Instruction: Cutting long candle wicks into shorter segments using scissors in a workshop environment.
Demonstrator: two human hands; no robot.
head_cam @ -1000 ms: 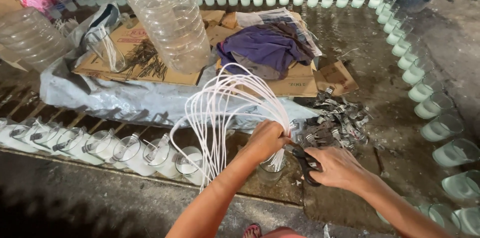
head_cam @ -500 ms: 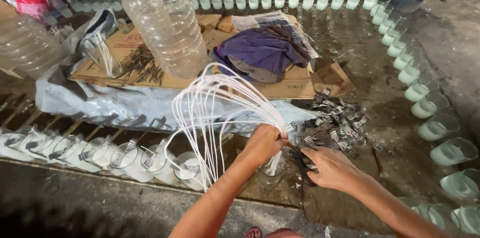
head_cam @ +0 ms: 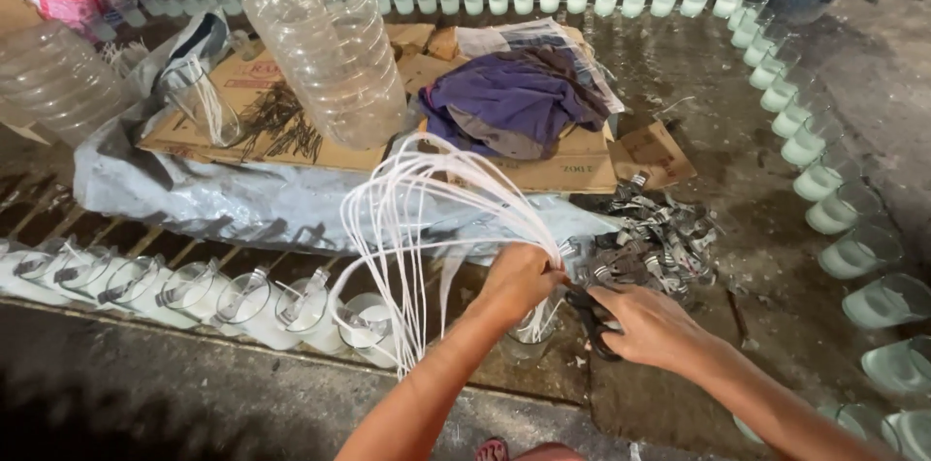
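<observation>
My left hand [head_cam: 516, 279] is closed around a bundle of long white wicks [head_cam: 407, 219] that arch up and droop to the left. My right hand [head_cam: 645, 323] grips dark scissors [head_cam: 588, 317] right beside the left hand. Both hands hover over a clear glass [head_cam: 531, 327] on the wet floor; most of it is hidden by the left hand. A pile of small metal wick clips [head_cam: 652, 238] lies just beyond my right hand.
Glasses of white wax [head_cam: 824, 175] line the far and right edges. Glasses with clips and wicks [head_cam: 242, 301] run along the near left. Flattened cardboard [head_cam: 543, 170] carries a purple cloth [head_cam: 514, 102], dark sticks and stacked clear plastic containers [head_cam: 325, 44]. A grey plastic sheet [head_cam: 223, 199] lies beneath.
Both hands stay over the same glass; the wick bundle has shifted slightly and my right hand has drawn a little closer to the left hand.
</observation>
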